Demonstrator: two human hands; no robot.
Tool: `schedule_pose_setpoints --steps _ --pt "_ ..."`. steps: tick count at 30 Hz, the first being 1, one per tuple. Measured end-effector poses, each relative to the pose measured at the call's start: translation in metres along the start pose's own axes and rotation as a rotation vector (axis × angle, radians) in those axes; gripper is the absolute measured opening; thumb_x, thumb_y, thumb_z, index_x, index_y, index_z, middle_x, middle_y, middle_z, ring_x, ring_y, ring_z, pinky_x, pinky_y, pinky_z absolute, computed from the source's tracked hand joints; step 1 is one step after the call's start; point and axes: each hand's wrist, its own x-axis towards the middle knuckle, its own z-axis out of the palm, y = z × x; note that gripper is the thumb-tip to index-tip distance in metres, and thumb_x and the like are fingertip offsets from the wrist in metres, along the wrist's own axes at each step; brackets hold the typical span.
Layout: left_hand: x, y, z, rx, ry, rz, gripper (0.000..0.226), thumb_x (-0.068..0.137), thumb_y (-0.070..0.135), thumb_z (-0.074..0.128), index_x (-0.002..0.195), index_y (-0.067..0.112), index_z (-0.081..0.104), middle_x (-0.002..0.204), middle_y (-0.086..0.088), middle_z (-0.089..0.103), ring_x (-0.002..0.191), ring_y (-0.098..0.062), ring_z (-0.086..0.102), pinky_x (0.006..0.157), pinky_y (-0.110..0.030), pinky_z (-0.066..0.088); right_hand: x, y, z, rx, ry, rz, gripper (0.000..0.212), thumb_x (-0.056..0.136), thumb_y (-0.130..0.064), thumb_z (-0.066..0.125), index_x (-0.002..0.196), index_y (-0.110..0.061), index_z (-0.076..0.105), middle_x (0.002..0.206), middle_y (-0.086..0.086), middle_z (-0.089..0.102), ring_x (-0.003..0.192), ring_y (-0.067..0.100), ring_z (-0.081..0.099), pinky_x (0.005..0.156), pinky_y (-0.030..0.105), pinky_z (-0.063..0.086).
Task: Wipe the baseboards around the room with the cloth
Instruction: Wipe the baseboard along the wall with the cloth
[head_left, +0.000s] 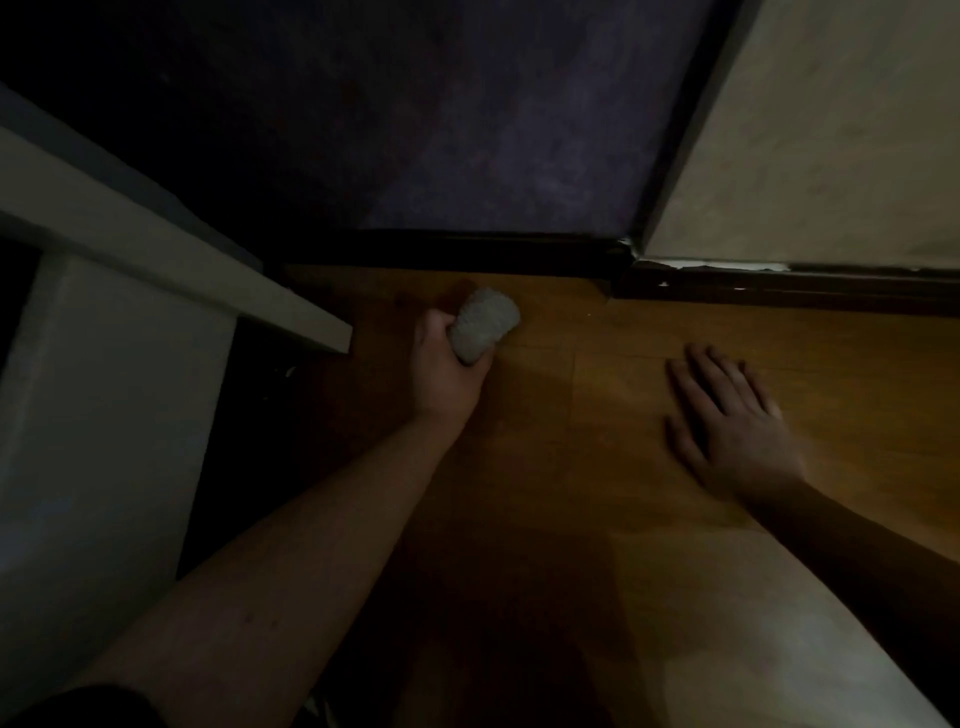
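Observation:
My left hand grips a bunched grey-white cloth just above the wooden floor, a short way in front of the dark baseboard. The cloth does not touch the baseboard. That baseboard runs along the foot of a purple wall and steps forward at a corner, continuing to the right as a second dark stretch under a beige wall. My right hand lies flat on the floor with fingers spread, palm down, to the right of the cloth.
A white piece of furniture with an overhanging top stands at the left, its corner close to my left hand. The wooden floor stretches between my arms. White chips of paint show at the wall corner. The room is dim.

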Motion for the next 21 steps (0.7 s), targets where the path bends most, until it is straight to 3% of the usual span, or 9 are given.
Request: schedule_pose_setpoints --steps 6,10,13,21 --pt "0.017 -0.001 -0.010 -0.108 0.119 -0.134 0.047 0.085 0.016 0.075 0.122 0.010 0.047 0.118 -0.009 0.062 0.107 -0.023 0.061 0.079 -0.022 0.042 -0.001 -0.003 0.000 0.008 0.026 -0.006 0.069 0.098 -0.059 0.014 0.157 -0.026 0.006 0.165 0.002 0.002 0.151 0.017 -0.003 0.122 0.047 0.007" --pt "0.032 -0.011 -0.022 -0.027 0.225 -0.208 0.068 0.087 0.020 0.071 0.145 0.020 0.036 0.132 -0.009 0.060 0.117 -0.025 0.059 0.092 -0.029 0.046 -0.001 0.000 0.003 0.030 0.072 -0.026 0.067 0.098 -0.055 0.020 0.157 -0.023 0.017 0.163 0.005 0.013 0.151 0.019 0.006 0.122 0.043 0.007" --pt "0.047 -0.010 -0.023 -0.007 0.236 -0.245 0.063 0.088 0.018 0.068 0.145 0.021 0.041 0.135 -0.007 0.058 0.121 -0.025 0.057 0.100 -0.034 0.045 0.002 0.000 0.001 0.037 0.082 -0.017 0.067 0.097 -0.056 0.020 0.157 -0.024 0.017 0.163 0.004 0.014 0.151 0.017 0.004 0.122 0.042 0.007" --pt "0.045 0.027 0.014 -0.171 0.239 -0.373 0.051 0.088 0.014 0.067 0.136 0.012 0.051 0.126 -0.012 0.063 0.115 -0.029 0.060 0.090 -0.032 0.047 0.002 0.001 0.004 0.048 0.095 -0.055 0.068 0.098 -0.055 0.019 0.155 -0.020 0.024 0.162 0.007 0.020 0.150 0.023 0.013 0.121 0.047 0.013"
